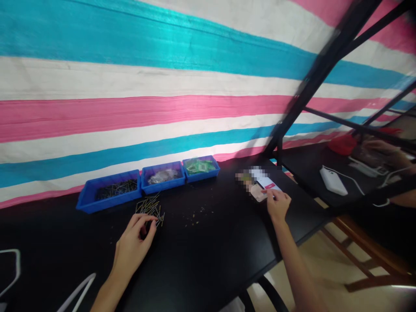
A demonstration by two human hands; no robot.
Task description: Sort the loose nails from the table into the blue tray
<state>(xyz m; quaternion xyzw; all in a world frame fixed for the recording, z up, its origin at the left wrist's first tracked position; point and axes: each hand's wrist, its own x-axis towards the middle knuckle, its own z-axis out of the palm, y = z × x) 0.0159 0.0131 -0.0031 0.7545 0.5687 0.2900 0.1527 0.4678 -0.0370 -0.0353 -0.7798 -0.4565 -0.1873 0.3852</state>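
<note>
My left hand (132, 245) is at the near edge of a loose pile of long thin metal screws or nails (150, 205) on the black table (201, 255). Its thumb and forefinger are pinched together, and whatever may be between them is too small to make out. To the right, my right hand (278, 207) reaches over a phone (258, 193) lying flat with its screen lit and partly blurred. The forefinger stretches out onto the screen, the other fingers are loosely bent, and nothing is held.
Three blue bins line the back: one with dark screws or nails (79, 203), one with clear plastic bags (164, 186), one with green packets (200, 166). Crumbs (194, 217) dot the table. A black metal frame (308, 91) divides off another table, with a white power bank (333, 181) and a person's hand (381, 146).
</note>
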